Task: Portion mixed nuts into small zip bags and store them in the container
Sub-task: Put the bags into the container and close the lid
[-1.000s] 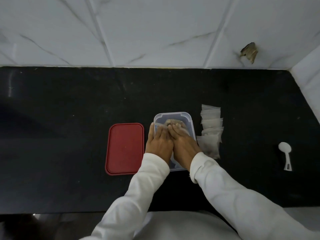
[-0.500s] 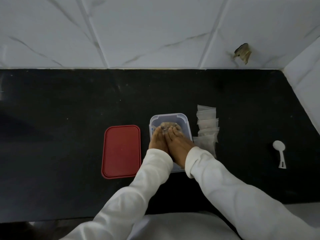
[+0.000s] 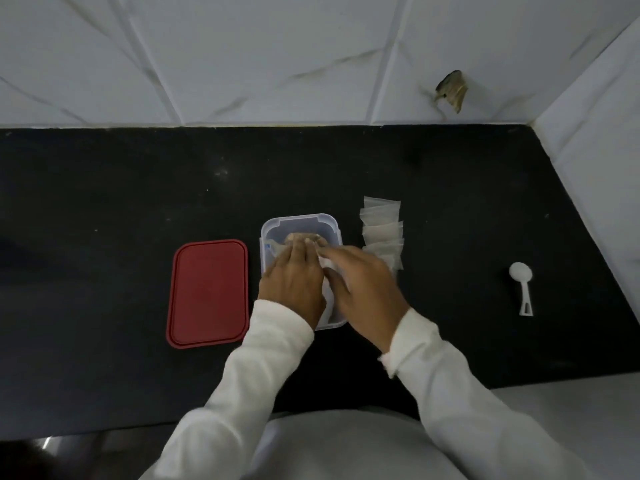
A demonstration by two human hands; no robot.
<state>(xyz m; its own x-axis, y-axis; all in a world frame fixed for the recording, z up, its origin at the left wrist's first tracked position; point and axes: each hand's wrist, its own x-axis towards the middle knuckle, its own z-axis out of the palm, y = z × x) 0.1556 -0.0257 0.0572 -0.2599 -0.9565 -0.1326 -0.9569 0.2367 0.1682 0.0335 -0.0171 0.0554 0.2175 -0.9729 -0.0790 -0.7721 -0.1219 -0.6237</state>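
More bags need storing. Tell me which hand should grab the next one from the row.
Right, probably. The right hand lies at the right edge of the container, beside the row of bags; the left hand sits toward the red lid.

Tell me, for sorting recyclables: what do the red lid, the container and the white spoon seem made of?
Red lid: probably plastic, matte, with a moulded raised rim. Container: seemingly clear plastic, its walls see-through. White spoon: likely plastic, opaque, with a cut-out in its handle.

head cam | looks steeply down | countertop close below
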